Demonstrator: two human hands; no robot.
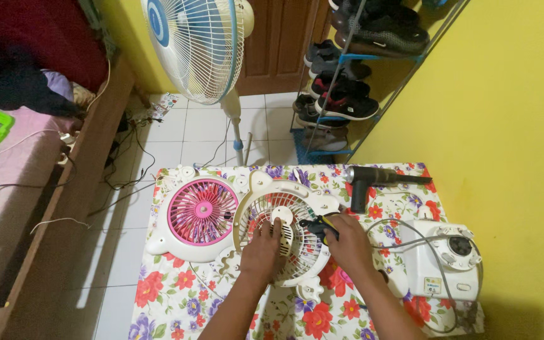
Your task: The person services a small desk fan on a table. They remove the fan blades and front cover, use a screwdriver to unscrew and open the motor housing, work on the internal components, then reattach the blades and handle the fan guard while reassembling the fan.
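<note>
A cream round fan grille (pixel 284 208) lies flat on a table with a floral cloth (pixel 177 296). My left hand (pixel 261 250) presses down on the lower left part of the grille, fingers spread. My right hand (pixel 349 242) holds a screwdriver with a black and yellow handle (pixel 319 224), its tip pointing toward the grille's middle. To the left lies a white fan housing with pink blades (pixel 201 213).
A dark blower tool (pixel 373 179) lies at the table's far right. A white fan motor base with a grey cord (pixel 442 261) sits at the right edge by the yellow wall. A standing fan (pixel 199 44), a shoe rack (pixel 347 82) and floor cables (pixel 127 170) lie beyond.
</note>
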